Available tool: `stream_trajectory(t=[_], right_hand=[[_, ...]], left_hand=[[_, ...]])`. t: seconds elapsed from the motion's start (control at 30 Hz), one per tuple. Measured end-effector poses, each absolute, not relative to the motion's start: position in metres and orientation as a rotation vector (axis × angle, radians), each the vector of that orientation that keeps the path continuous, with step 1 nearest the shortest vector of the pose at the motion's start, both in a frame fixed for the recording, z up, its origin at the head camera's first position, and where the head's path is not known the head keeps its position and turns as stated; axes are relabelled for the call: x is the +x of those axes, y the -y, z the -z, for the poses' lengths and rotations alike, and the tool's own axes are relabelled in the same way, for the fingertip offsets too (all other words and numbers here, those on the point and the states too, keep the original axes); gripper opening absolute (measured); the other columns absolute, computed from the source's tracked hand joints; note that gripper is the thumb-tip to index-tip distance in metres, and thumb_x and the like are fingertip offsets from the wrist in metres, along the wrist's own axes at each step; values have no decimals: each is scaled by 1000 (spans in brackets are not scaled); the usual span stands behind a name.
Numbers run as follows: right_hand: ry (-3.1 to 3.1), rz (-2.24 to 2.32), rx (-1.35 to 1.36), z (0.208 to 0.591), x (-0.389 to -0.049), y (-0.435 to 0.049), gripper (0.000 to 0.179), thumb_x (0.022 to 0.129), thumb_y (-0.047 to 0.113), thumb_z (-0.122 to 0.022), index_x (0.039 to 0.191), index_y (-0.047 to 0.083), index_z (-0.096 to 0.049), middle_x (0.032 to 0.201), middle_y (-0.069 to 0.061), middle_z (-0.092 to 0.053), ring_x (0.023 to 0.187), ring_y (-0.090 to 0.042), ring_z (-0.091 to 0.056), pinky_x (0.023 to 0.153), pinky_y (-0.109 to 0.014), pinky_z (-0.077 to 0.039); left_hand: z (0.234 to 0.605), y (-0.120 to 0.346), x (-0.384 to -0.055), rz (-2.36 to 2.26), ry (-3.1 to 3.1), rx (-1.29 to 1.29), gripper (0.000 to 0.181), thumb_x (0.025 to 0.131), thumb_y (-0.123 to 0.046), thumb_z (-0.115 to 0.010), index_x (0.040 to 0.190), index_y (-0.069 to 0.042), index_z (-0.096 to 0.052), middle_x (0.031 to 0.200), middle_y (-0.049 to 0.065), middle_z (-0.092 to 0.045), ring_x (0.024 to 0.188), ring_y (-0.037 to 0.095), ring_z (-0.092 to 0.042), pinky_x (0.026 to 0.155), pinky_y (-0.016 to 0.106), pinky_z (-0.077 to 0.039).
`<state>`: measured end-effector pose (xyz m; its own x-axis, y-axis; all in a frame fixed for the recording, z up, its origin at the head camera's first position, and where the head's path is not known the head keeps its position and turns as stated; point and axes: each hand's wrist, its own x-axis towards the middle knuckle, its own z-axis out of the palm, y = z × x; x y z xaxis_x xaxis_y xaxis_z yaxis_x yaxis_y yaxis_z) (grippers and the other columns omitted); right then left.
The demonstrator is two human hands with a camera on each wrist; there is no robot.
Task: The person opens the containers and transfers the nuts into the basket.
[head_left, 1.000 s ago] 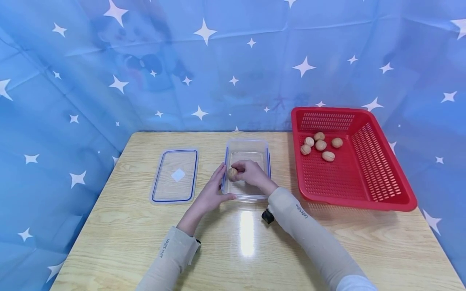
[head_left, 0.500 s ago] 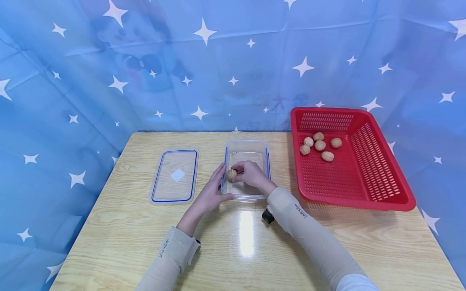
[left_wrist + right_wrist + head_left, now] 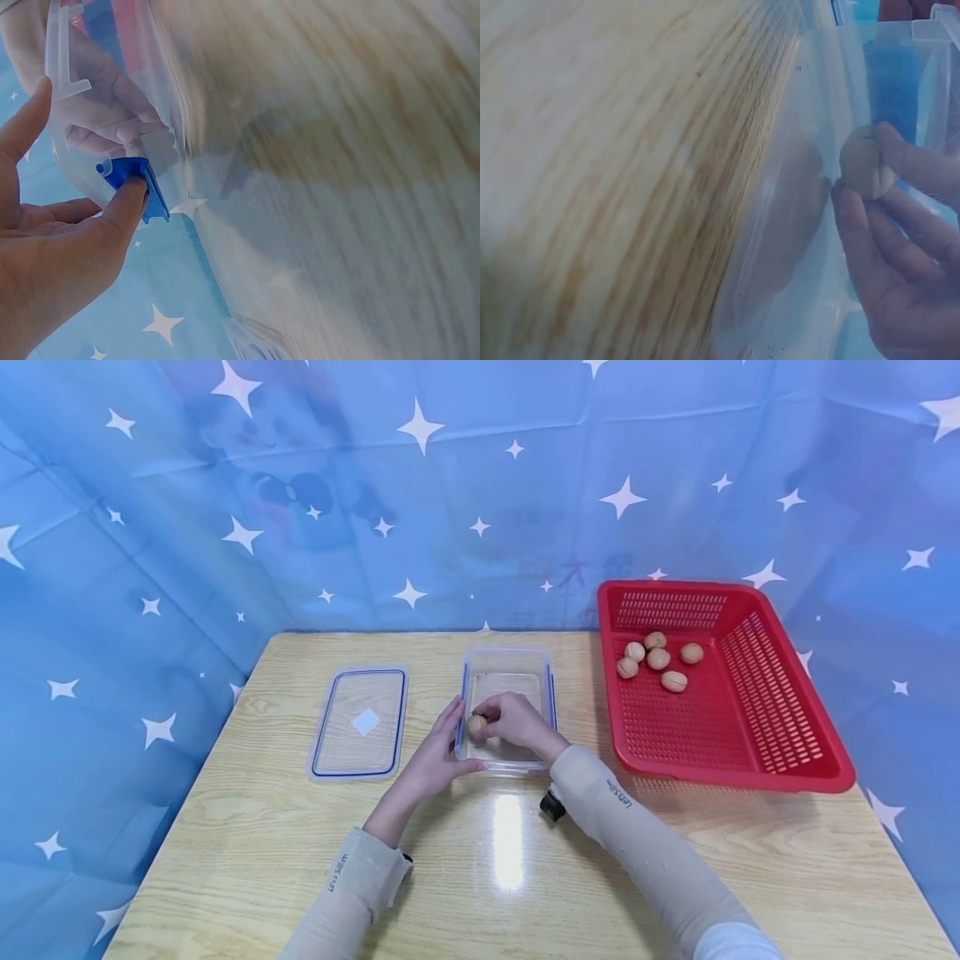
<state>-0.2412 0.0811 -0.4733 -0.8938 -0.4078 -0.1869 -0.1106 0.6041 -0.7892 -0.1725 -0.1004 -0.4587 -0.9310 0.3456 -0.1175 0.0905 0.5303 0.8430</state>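
A clear plastic food container point(image 3: 513, 662) with blue side latches stands mid-table, lid off. Inside it, near the left wall, my right hand point(image 3: 517, 722) pinches a walnut point(image 3: 476, 725) between thumb and fingertips; through the clear wall the right wrist view shows the same walnut point(image 3: 861, 163) low in the box. My left hand point(image 3: 431, 764) rests against the container's front left corner, thumb along the front rim. A finger of that hand presses on the blue latch point(image 3: 139, 176) in the left wrist view, the fingers fairly straight.
A red plastic basket point(image 3: 690, 743) at the right holds several walnuts point(image 3: 658, 659) towards its back left. Left of the container lies its clear lid point(image 3: 358, 722) with a blue seal and a white diamond label. A blue starry curtain point(image 3: 480, 493) hangs behind the wooden table point(image 3: 247, 852).
The right hand and the pinched walnut have shifted very slightly lower and left inside the container. The left hand stays on the corner.
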Motion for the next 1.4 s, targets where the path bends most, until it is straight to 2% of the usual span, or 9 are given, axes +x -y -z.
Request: stream_trajectory(t=[0.5,0.83,1.1,1.27,1.4], right_hand=[[-2506,1264,-468,475,-241,-82,41,85,16,-79,123,5,-70,117,-10,-74,107,-22,-69,99,-39,-55],[-2543,1348,-455,474,-241,-82,38,86,13,-77,122,4,-70,113,-12,-75,102,-23,-71,93,-36,-58],[-2549,1407,-436,472,-243,-81,39,86,14,-78,123,4,-70,114,-13,-75,101,-24,-71,91,-35,-59],[-2545,1442,-421,469,-243,-84,40,86,16,-78,124,5,-69,116,-13,-74,101,-24,-71,90,-34,-59],[-2568,1450,-421,464,-244,-87,41,86,16,-78,124,6,-69,117,-14,-73,102,-26,-71,91,-35,-59]], left_hand=[[458,101,-172,-1346,-2510,370,99,85,-22,-80,160,-7,-17,170,6,-6,152,36,-22,121,53,-31],[458,100,-173,-1376,-2482,372,98,86,-19,-79,160,-5,-16,170,6,-5,151,37,-25,116,51,-39],[458,100,-173,-1363,-2498,367,98,86,-19,-79,160,-6,-16,170,7,-5,151,38,-25,117,52,-38],[459,100,-173,-1360,-2507,372,98,85,-19,-79,160,-6,-17,170,8,-6,152,37,-22,121,52,-31],[459,100,-172,-1363,-2505,374,98,85,-19,-79,160,-7,-17,170,6,-6,153,36,-20,122,51,-31]])
